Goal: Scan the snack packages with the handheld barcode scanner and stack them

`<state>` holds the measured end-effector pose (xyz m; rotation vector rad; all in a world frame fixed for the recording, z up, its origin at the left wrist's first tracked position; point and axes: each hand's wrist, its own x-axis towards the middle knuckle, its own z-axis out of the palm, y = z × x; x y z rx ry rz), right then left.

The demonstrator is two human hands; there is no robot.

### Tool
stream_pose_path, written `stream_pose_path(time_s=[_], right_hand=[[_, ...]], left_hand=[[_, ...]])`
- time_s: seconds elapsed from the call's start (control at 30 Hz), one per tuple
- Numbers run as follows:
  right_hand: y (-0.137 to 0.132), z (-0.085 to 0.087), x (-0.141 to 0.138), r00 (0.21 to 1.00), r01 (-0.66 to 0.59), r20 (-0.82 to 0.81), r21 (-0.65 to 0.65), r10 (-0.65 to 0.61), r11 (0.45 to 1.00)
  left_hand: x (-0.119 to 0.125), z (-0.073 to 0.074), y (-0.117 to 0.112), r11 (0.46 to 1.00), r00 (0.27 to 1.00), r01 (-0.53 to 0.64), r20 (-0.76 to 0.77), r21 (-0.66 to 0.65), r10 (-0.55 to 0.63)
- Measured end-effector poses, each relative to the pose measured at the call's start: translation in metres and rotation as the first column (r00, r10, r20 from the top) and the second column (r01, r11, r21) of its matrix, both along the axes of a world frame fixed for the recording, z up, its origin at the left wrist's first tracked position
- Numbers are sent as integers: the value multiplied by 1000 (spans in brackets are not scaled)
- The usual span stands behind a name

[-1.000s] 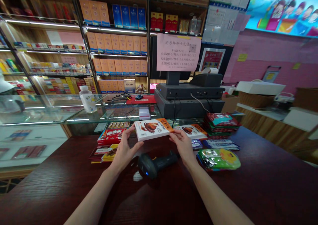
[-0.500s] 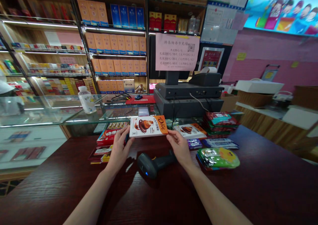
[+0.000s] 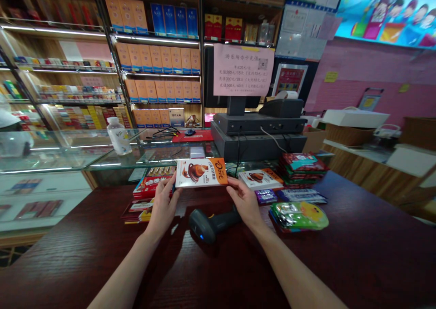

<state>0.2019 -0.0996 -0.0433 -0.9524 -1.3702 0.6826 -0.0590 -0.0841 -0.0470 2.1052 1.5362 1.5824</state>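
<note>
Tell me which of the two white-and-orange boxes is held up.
The left box, gripped between the left hand and right hand; the other box lies beside the red packets, in neither hand.

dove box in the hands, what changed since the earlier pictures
The Dove box has shifted slightly left, its printed face tilted more toward the camera. The left hand and right hand kept their hold. The scanner stayed put on the counter.

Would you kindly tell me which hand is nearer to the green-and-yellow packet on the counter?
Right: the right hand, gripping the Dove box's right end, is just left of the packet; the left hand, at the box's left end, is farther left.
</note>
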Motion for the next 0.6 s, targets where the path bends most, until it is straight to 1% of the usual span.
stream_pose_path(time_s=[0.17,0.3,0.47,0.6], right_hand=[[1,-3,0,1000,-6,12,-31,6,1000],[3,-6,1,1000,3,-10,-4,-3,1000],[2,-3,4,999,45,28,8,-45,999],[-2,3,5,994,94,59,29,-96,995]], left_hand=[[0,2,-3,999,999,-23,30,-30,23],[1,4,-6,999,996,2,84,-44,1],[2,4,-8,1000,999,-22,23,-12,22],[3,8,-10,999,999,-34,0,12,34]])
